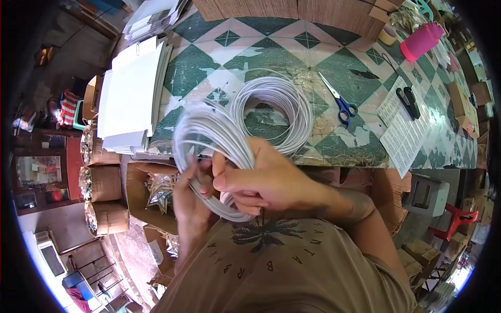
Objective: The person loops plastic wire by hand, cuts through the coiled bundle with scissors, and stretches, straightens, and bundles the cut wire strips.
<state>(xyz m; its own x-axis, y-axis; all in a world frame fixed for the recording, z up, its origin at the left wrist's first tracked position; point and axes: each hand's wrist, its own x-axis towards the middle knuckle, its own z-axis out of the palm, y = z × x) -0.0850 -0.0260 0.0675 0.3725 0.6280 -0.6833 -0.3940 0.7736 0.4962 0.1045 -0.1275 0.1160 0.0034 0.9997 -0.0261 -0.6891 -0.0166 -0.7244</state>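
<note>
head view: the right hand (250, 177) is gripping a white coil (229, 136) of many thin strands, its fingers curling around the near right part of the bundle, thumb lying across the front and pointing left. the right forearm (334, 201) is reaching in from the lower right, bending at the elbow and running up and leftward to the wrist. the left hand (194, 183) is sitting at the coil's lower left side, fingers bending toward the strands, forearm rising almost vertically from below; blur is hiding its fingertips, so whether they are closing on the coil cannot be told.

position: the coil is hanging in the hands above the near table edge, in front of the shirt (292, 266). orientation: the ring is standing tilted, appearing as a narrow oval; its long axis is running from upper left to lower right. the upper end is blurring.

surroundings: a second coil (301, 117) is lying flat on the tiled table (209, 57), just beyond the held one, a loose loop arching at its far side. scissors (342, 104) are resting to its right, blades pointing up-left, blue handles pointing down-right. a white stack (133, 94) is occupying the table's left side.
</note>
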